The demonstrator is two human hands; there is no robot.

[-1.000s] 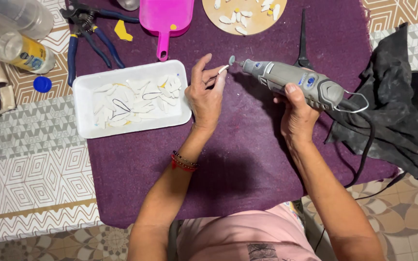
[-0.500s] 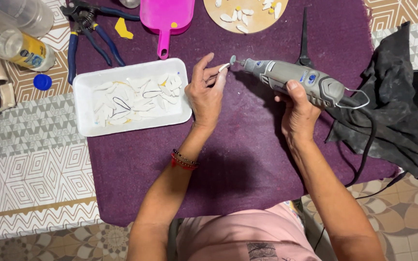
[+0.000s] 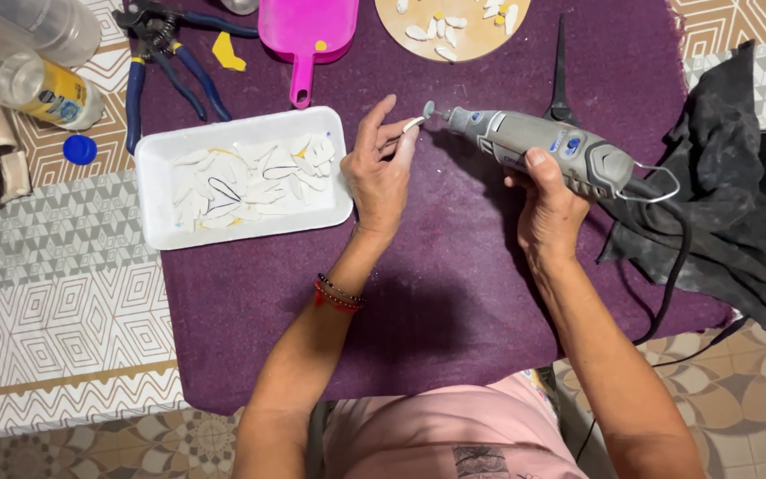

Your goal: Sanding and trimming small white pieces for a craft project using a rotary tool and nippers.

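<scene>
Rotary tool [image 3: 547, 146], grey and corded, is lying across the right hand [image 3: 550, 208] above the purple cloth [image 3: 454, 310] covering the surface; the fingers are wrapping round its body, thumb pressing on top. Its small grinding tip is pointing left and touching, or sitting just beside, a small white piece [image 3: 412, 124]; contact cannot be confirmed. The left hand [image 3: 381, 173] is resting on the cloth with its fingers pinching that white piece between thumb and forefinger, the remaining fingers lying loosely together.

Black cloth [image 3: 720, 204] is bunching at the right edge of the surface, with the tool's cord running over it. White foam tray [image 3: 157, 168], holding many pale slivers, is sitting just left of the left hand. Round wooden board [image 3: 480, 40] carrying further white pieces is lying at the top edge. Pink scoop [image 3: 303, 35] is resting beside it. Blue-handled pliers [image 3: 166, 62] are lying at top left.
</scene>
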